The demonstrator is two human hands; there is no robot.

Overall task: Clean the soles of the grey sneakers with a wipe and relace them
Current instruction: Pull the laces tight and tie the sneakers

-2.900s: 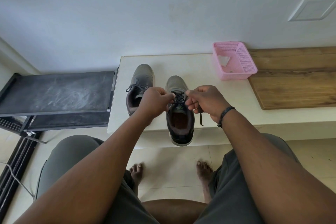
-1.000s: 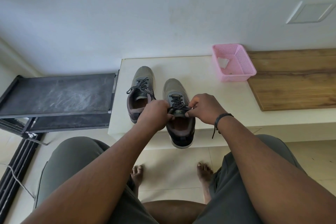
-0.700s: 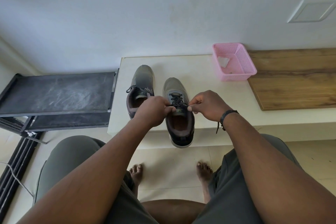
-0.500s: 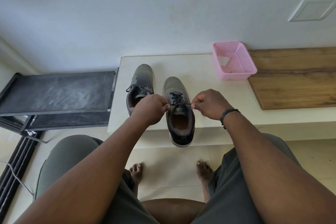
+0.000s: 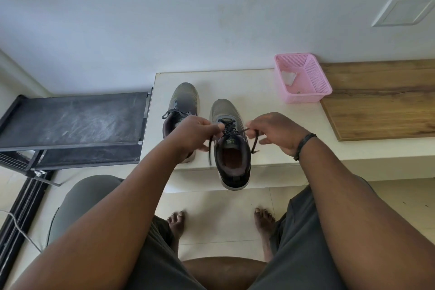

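Both lace ends of the near sneaker (image 5: 231, 146) are drawn out sideways above its tongue: the left hand (image 5: 191, 135) pinches one end, the right hand (image 5: 274, 133) pinches the other, its spare fingers loosely spread. The shoe stands on the white ledge (image 5: 259, 92) with its heel past the near edge; the other sneaker (image 5: 182, 107) sits just left of it and farther back. To tie well, keep equal tension on both ends, and mind the overhanging heel, which a hard tug could tip off. Far right, the pink basket (image 5: 303, 95) holds a crumpled white wipe (image 5: 288, 77) and some small specks.
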